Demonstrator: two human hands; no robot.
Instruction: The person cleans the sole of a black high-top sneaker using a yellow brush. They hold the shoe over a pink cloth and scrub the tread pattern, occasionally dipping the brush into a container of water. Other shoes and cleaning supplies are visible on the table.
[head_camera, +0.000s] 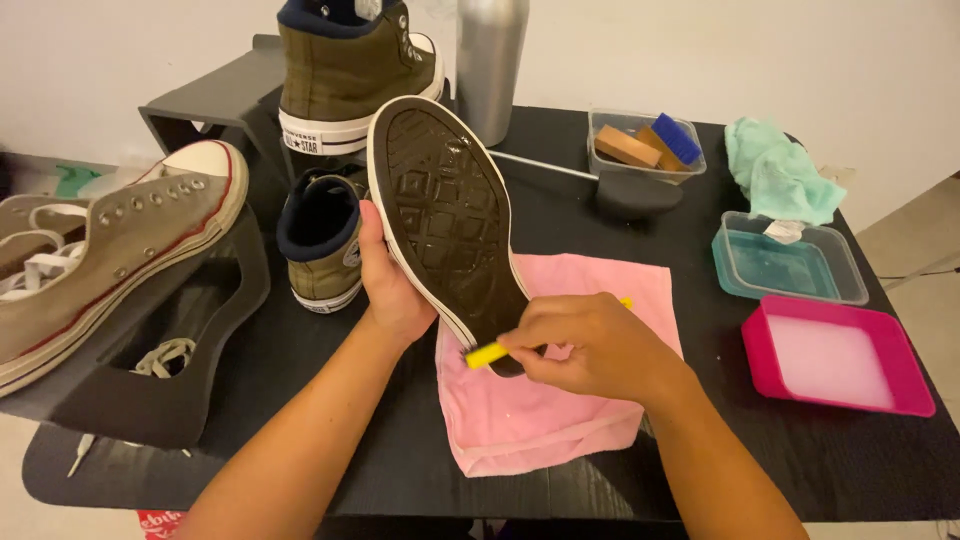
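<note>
My left hand (392, 285) grips an olive sneaker (445, 215) by its side, holding it tilted with the dark brown, white-edged sole turned up toward me. My right hand (590, 345) is closed on a small yellow brush (487, 354) whose end touches the heel part of the sole. Under both hands a pink cloth (560, 420) lies spread on the black table (300, 380). Most of the brush is hidden inside my fingers.
Two more olive high-tops (325, 240) (350, 70) stand behind on a dark stand. A beige low sneaker (110, 250) rests at left. A metal bottle (490, 60), a clear box of brushes (645, 145), a teal cloth (780, 175), a clear tub (790, 265) and a pink tray of white liquid (835, 355) sit at right.
</note>
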